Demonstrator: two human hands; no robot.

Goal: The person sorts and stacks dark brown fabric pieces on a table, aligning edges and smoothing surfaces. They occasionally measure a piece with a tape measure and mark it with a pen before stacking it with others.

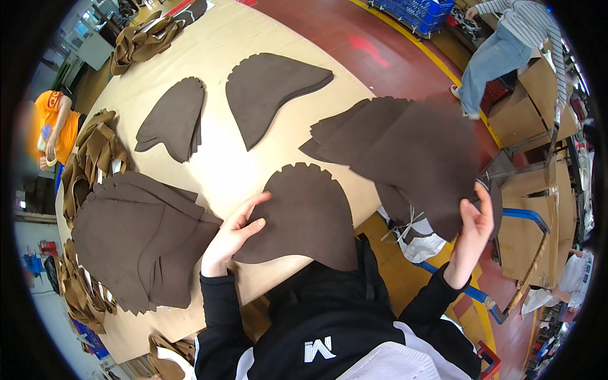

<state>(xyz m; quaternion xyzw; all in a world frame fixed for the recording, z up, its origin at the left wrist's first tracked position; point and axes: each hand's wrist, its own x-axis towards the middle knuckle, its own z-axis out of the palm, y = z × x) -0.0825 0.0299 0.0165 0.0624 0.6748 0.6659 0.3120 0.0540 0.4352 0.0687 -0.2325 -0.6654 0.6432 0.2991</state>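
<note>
A dark brown leather-like cut piece (307,212) with a notched, rounded top lies in front of me at the table's near edge. My left hand (234,233) touches its left edge, thumb and forefinger spread over it. At the right, my right hand (474,225) grips the lower right edge of another dark brown piece (424,158), partly blurred. That piece lies over a fanned stack of similar pieces (339,133), whose right side hangs past the table edge. White ties (410,223) show below it. Some of the right fingers are hidden.
The pale table (253,28) also bears two small stacks (174,117) (272,88) and a large left pile (120,240) of brown pieces. Tan bundles (95,158) line its left edge. A blue-railed cart (522,215) with cardboard stands right. People (506,44) (57,123) are nearby.
</note>
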